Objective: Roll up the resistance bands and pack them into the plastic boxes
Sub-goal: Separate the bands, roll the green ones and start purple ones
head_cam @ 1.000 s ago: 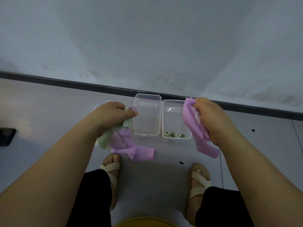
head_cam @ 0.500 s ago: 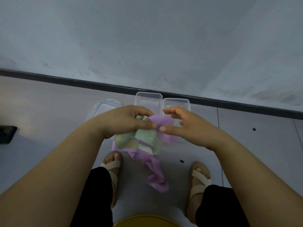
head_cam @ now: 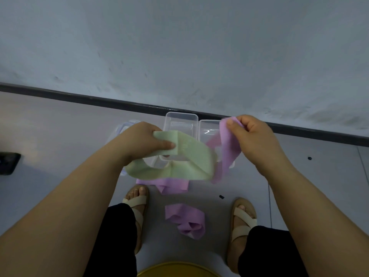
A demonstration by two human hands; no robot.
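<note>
Two hands that were bunched together over one tangle half a second ago have now drawn apart, each with its own strip. The left hand (head_cam: 142, 141) has its fingers and thumb curled over one end of the wide, flat pale-green elastic band (head_cam: 191, 158), which loops down and round in front of it. The right hand (head_cam: 254, 136) pinches the top end of a flat lilac elastic band (head_cam: 229, 150) between thumb and forefinger, the rest hanging toward the floor.

A second lilac band (head_cam: 185, 220) now lies crumpled on the grey floor (head_cam: 60, 136) between the sandalled feet, where nothing lay before. A third lilac strip (head_cam: 171, 184) lies flat just below the green loop.

The two clear rectangular plastic boxes (head_cam: 180, 114) (head_cam: 208, 124) stand side by side against the dark skirting, behind the held bands. The green loop and the hanging lilac strip cover their near ends, so what they hold cannot be told from here.

The tangle appears sorted by colour, which I judge clears the way for rolling. No held band is rolled yet; the packing has plenty left to go.
</note>
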